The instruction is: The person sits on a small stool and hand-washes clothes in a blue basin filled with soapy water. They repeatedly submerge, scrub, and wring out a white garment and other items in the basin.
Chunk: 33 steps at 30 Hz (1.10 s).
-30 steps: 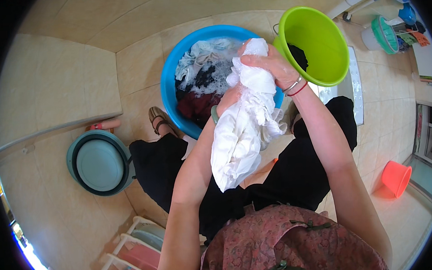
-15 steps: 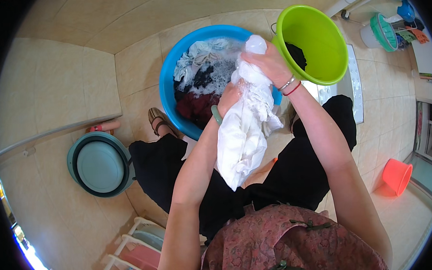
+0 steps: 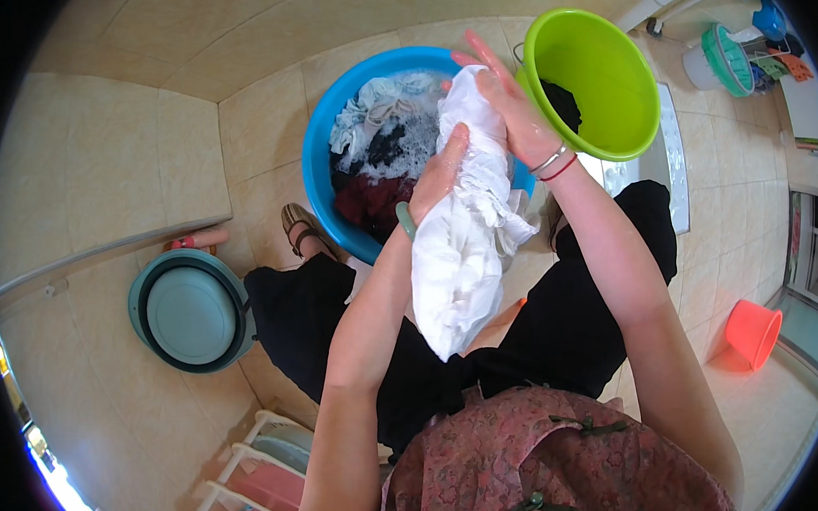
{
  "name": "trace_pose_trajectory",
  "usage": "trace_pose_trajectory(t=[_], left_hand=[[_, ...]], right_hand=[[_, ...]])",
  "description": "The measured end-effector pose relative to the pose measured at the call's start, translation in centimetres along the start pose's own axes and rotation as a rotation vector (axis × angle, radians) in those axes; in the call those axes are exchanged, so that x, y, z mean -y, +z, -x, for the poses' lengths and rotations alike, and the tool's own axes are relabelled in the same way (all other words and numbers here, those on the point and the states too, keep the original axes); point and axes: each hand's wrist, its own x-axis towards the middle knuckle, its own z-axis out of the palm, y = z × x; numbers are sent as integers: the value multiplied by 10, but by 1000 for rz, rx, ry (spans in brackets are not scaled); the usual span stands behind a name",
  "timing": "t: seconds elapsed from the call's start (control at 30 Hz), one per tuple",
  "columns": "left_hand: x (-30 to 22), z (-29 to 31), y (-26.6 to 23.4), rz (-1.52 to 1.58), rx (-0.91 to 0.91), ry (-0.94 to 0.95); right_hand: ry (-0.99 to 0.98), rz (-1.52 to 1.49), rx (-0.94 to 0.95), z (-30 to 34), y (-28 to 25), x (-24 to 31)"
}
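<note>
A wet white garment (image 3: 460, 262), bunched lengthwise, hangs over the near side of a blue basin (image 3: 315, 159). My left hand (image 3: 437, 173) is closed round its upper part, thumb lying along the cloth. Beside the garment's top end, my right hand (image 3: 522, 120) rests its palm against the cloth with fingers stretched out and apart. In the basin, pale clothes (image 3: 378, 104), black cloth and dark red cloth (image 3: 374, 202) sit in sudsy water. The garment's lower end dangles between my knees.
Right of the basin stands a lime-green bucket (image 3: 617, 78) with dark cloth inside. A grey-green folding basin (image 3: 190, 313) is at the left, near a white rack (image 3: 218, 492). A coral bucket (image 3: 753, 333) and a lined bin (image 3: 723, 61) stand farther right.
My right hand has loosened from the garment's top and spread its fingers. My left hand has shifted slightly up along the cloth, its thumb now showing. The garment's top end is less tightly bunched.
</note>
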Motion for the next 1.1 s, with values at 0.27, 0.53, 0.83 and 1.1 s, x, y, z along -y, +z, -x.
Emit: trace_pose_trajectory(t=[0.27,0.53,0.83,1.1], left_hand=[[3,1,0,658,594,-296],[-4,18,3,483,345,-236],[-22,24,12,52,237,-137],[-7,7,10,-581,117,81]], right_hand=[[229,-331,363,11,-3,13],[188,-126,258,10,12,27],[250,149,175,1,5,21],[87,354,144,-2,13,-1]])
